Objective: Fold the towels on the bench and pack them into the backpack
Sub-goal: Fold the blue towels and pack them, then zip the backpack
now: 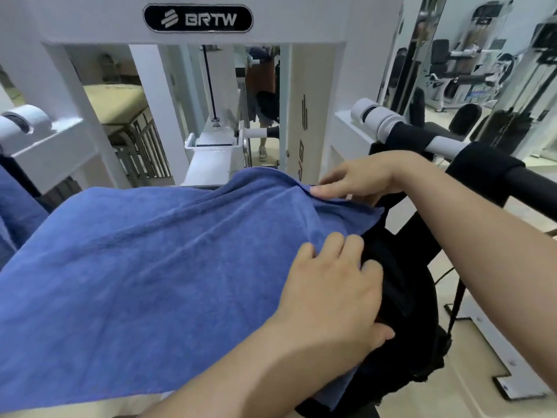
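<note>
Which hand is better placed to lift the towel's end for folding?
Likely right: the right hand pinches the blue towel's far edge; the left hand rests on top by the black backpack, fingertips hidden.

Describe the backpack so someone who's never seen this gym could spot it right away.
Find the white gym machine with the BRTW badge; a big blue towel lies spread just below it. At the towel's right edge, partly under it, sits the backpack. It is the only black, soft fabric bag there, lower than the black padded bar.
</note>
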`<move>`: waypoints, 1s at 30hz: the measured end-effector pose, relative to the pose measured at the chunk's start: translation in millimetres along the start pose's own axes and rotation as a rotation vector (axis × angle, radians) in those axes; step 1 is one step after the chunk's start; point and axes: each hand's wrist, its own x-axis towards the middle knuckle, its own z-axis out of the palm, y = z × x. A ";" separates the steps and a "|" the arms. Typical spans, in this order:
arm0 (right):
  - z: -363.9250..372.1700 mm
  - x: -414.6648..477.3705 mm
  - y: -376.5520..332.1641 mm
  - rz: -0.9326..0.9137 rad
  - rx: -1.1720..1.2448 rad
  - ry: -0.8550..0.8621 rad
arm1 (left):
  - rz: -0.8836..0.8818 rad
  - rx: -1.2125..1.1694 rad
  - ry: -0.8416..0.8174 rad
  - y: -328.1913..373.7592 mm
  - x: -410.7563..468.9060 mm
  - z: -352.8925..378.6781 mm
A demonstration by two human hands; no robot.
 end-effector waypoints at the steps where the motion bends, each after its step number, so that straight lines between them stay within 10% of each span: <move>1: 1.8 -3.5 0.7 -0.001 -0.026 -0.037 | -0.019 0.052 0.008 2.2 -2.6 3.7; 6: 5.0 -8.6 4.3 -0.061 -0.380 0.119 | -0.100 0.053 -0.128 18.6 -1.2 6.3; 9: -4.5 -3.5 24.7 -0.148 0.004 0.223 | -0.146 0.027 -0.041 15.2 4.4 0.0; 15: 6.3 9.3 53.6 -0.116 0.795 0.355 | -0.273 -1.102 0.116 14.6 18.6 -8.0; 18: 10.2 13.0 57.6 -0.131 1.116 0.305 | -0.434 -1.263 -0.007 25.0 23.3 -11.0; 30: 4.2 27.3 -82.6 -0.388 1.064 0.123 | -0.728 -1.369 0.290 -81.3 -54.7 -96.8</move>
